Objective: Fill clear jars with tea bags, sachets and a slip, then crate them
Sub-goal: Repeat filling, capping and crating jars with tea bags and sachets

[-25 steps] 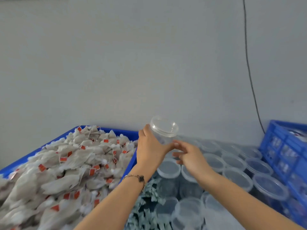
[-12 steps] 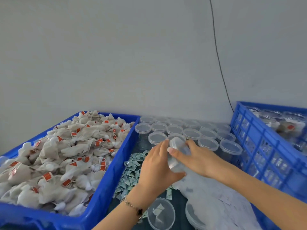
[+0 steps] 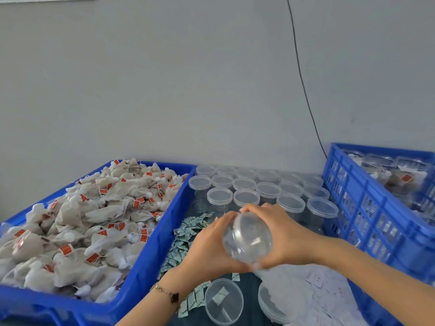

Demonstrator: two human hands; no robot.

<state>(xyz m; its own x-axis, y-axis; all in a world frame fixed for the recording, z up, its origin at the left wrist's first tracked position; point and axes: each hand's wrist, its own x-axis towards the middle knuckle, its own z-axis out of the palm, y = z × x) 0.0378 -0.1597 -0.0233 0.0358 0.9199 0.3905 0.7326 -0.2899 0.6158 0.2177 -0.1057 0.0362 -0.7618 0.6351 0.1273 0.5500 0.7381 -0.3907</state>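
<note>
Hands met around one clear jar (image 3: 247, 238) above the middle of the bench: the left hand (image 3: 209, 250) cupped its near left side and the right hand (image 3: 282, 238) wrapped its far right side, fingers of both closed on the plastic. The jar lay tilted, its round end facing the camera, and whether that end was the lid or the base could not be told. A thin bracelet (image 3: 168, 294) sat on the left wrist. Below the hands, a loose clear lid (image 3: 223, 302) lay flat with a small sachet (image 3: 220, 295) on it, and a second lid showed just to its right, partly under a heap of white paper slips (image 3: 324, 292). More sachets (image 3: 186, 241), pale green and white, were scattered in a band along the left of that middle area. Behind the hands stood rows of lidded empty jars (image 3: 244, 184), packed close together up to the wall. On the left, a blue tray (image 3: 150, 262) was piled high with tea bags (image 3: 89, 220) carrying red tags. On the right, a blue slatted crate (image 3: 367, 208) held filled jars (image 3: 395, 175), its near wall just beside the outer row of empty ones. A black cable (image 3: 301, 78) ran down the grey wall.
</note>
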